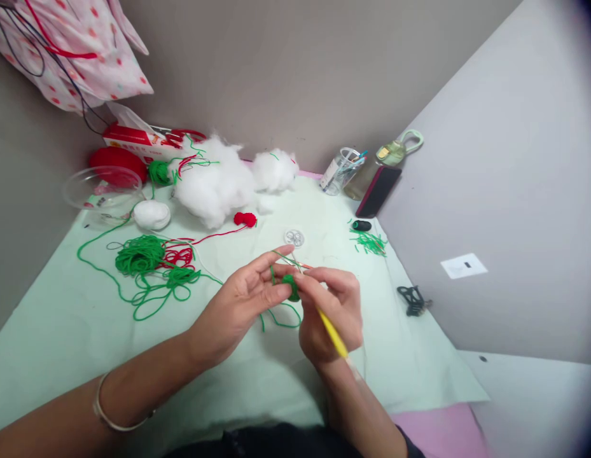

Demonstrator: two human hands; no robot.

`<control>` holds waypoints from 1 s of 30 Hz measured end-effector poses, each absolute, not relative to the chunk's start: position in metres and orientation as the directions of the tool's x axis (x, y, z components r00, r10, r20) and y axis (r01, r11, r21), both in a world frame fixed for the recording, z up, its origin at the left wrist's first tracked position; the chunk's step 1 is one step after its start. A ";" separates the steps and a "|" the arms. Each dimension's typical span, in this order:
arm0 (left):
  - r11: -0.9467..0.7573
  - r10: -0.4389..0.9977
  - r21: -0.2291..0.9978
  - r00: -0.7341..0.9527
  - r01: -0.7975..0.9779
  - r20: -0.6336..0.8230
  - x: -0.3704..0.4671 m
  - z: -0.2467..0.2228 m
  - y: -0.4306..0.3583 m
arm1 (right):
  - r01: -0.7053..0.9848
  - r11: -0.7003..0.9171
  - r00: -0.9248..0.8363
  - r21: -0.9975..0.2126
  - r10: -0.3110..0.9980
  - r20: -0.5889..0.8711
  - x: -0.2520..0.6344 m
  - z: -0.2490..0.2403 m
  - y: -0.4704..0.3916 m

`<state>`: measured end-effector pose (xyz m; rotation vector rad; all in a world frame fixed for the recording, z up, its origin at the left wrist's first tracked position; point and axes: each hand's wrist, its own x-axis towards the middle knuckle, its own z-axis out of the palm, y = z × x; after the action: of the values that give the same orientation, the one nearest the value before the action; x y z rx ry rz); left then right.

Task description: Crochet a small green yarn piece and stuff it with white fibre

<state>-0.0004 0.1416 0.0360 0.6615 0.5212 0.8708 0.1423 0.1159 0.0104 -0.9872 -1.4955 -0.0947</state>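
Observation:
Between thumb and fingers, my left hand (247, 296) pinches a small green crocheted piece (291, 287), with green yarn running over its raised index finger. My right hand (331, 308) is closed around a crochet hook with a yellow handle (332, 333); the hook's tip lies by the yarn just above the green piece. Both hands nearly touch at the piece. A loop of green yarn hangs below them onto the cloth. On the left of the table, loose green yarn (140, 254) lies tangled beside red yarn (179, 256).
White stuffing (214, 184) sits at the back, near a red yarn ball (118, 166) and a clear plastic bowl (102, 191). A jar (340, 172), bottle (364, 178) and phone (378, 192) stand back right. Green scraps (370, 242) and a black clip (412, 300) lie right.

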 end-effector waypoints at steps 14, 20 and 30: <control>0.436 0.785 0.792 0.611 -0.427 -0.103 -0.011 0.031 0.154 | -0.153 0.375 0.189 -0.914 0.919 0.346 0.158 0.027 0.126; 0.309 0.837 0.909 0.533 -0.279 -0.121 -0.013 0.036 0.158 | -0.142 0.346 0.202 -0.927 0.927 0.315 0.159 0.025 0.125; 0.239 0.832 0.955 0.543 -0.175 -0.108 -0.017 0.045 0.160 | -0.110 0.334 0.086 -0.936 0.942 0.326 0.171 0.033 0.127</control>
<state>-0.0170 0.1600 0.0450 1.1221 0.7166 0.7773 0.1712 0.1267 0.0327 -0.9041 -1.2129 0.9692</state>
